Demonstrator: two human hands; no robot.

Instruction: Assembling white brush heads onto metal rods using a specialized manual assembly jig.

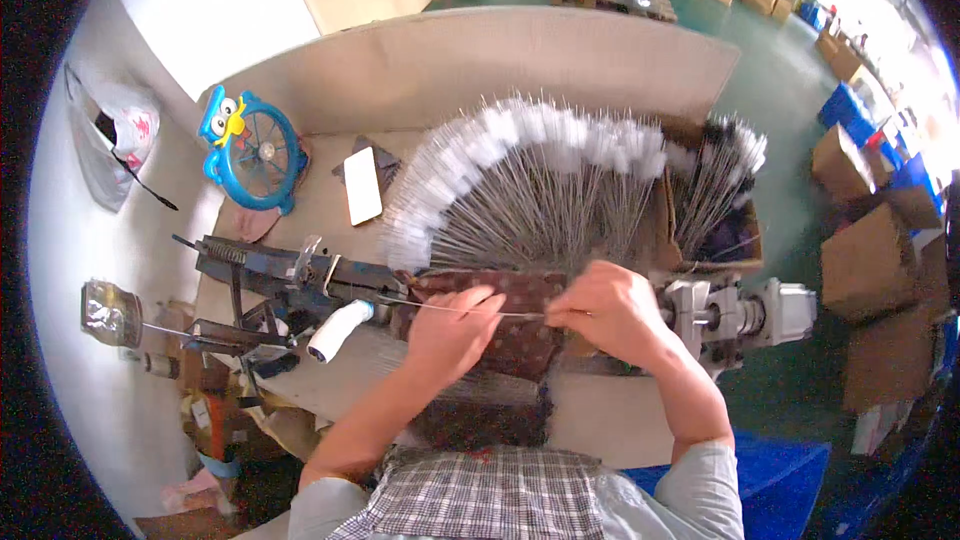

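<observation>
A thin pale wire (520,315) stretches between my two hands above a dark brown patterned cloth (525,348). My left hand (455,328) is closed around it, fingers bent. Its other end is pinched between the thumb and fingers of my right hand (612,310). Just beyond the cloth lies a wide fan of wire-stemmed brushes (540,190), their white bristle heads pointing away from me. Left of my left hand, a machine arm (290,270) reaches toward the cloth, with a white cylindrical handle (340,330) beside it.
A silver motor-like unit (740,310) stands right of my right hand. Behind it, a cardboard box (755,240) holds more brushes. A blue cartoon-shaped fan (258,155) and a white rectangular object (363,186) sit at the far left. A cardboard panel (530,65) borders the back.
</observation>
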